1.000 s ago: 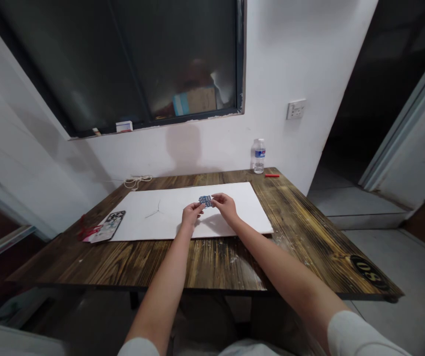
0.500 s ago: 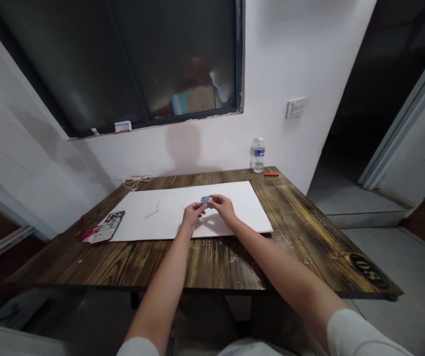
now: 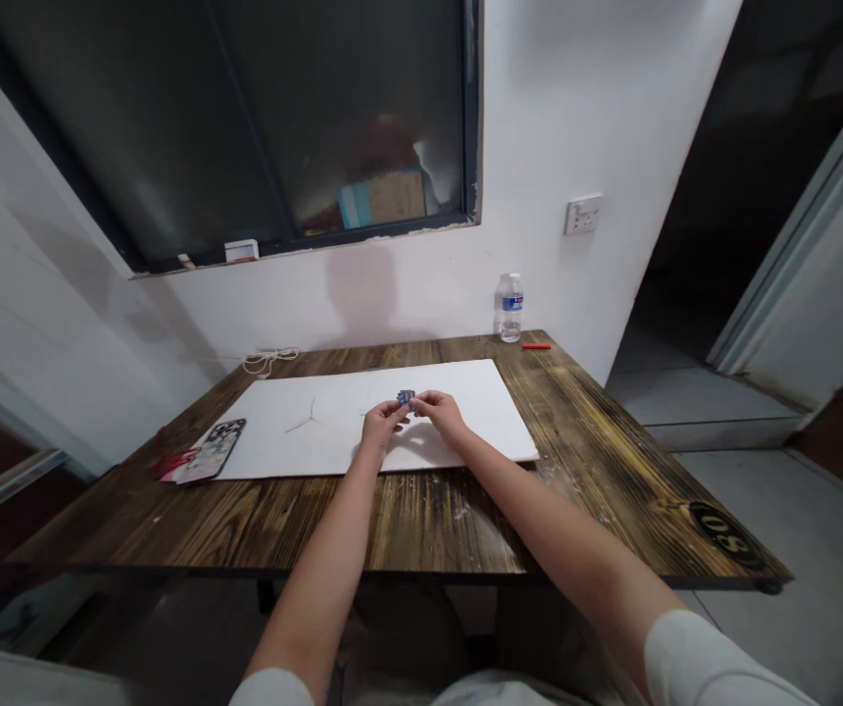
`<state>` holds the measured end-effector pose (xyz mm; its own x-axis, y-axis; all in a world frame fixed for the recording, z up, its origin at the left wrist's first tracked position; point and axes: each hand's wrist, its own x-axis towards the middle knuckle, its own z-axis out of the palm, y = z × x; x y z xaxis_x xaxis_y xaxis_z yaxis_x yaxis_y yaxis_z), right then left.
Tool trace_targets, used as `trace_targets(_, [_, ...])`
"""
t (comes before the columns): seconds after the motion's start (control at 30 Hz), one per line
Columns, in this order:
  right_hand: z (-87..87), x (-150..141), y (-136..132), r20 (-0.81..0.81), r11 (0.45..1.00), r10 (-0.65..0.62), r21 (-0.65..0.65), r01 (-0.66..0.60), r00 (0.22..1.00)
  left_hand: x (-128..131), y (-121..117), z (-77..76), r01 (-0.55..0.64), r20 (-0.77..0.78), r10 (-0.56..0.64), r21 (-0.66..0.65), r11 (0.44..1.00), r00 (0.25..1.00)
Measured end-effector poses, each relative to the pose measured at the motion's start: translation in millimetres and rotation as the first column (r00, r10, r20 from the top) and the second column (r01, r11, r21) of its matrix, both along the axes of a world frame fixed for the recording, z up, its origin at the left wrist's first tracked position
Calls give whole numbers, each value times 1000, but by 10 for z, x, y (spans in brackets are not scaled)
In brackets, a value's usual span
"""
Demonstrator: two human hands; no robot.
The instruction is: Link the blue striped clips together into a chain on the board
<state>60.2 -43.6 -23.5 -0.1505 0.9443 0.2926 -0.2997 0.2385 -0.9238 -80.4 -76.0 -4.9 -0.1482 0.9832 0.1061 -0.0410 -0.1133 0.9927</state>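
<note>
Between both hands, a little above the white board [image 3: 333, 441], is a small blue-and-grey patterned piece [image 3: 406, 397]; its kind is too small to make out. My left hand [image 3: 383, 424] pinches its lower left side. From the right, my right hand [image 3: 439, 410] grips its edge with thumb and fingertips. The fingers of both hands nearly meet around the piece and hide part of it. Thin dark strands joined in a Y shape [image 3: 311, 419] lie on the board, left of my hands.
A phone in a patterned case [image 3: 217, 451] and a red item [image 3: 172, 461] lie at the board's left end. Behind are a white cord [image 3: 271, 360], a water bottle [image 3: 511, 309] and a red stick-like object [image 3: 537, 346]. The wooden table [image 3: 245, 529] meets the wall.
My right hand has come slightly left, closer to my left hand, and covers more of the patterned piece. The view has shifted a little; the things on the table have stayed put.
</note>
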Motion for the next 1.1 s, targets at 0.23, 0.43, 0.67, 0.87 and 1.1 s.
trace_targets(0.23, [-29, 20, 62, 73, 997, -71, 39, 68, 995, -47, 56, -7, -170, 75, 166, 43, 985, 983])
trace_targets(0.43, [-41, 179, 114, 424, 913, -388, 298, 278, 819, -122, 87, 18, -271, 281, 263, -12, 963, 923])
trace_targets(0.67, [-123, 168, -6, 784, 835, -463, 542, -93, 412, -117, 89, -4, -219, 313, 210, -6, 976, 926])
trace_targets(0.87, [-129, 136, -90, 881, 841, -403, 463, -279, 247, -107, 86, -5, -210, 282, 204, -9, 978, 937])
trace_targets(1.1, [-29, 168, -118, 851, 831, -429, 503, -237, 304, -105, 89, -10, -216, 237, 212, -8, 976, 948])
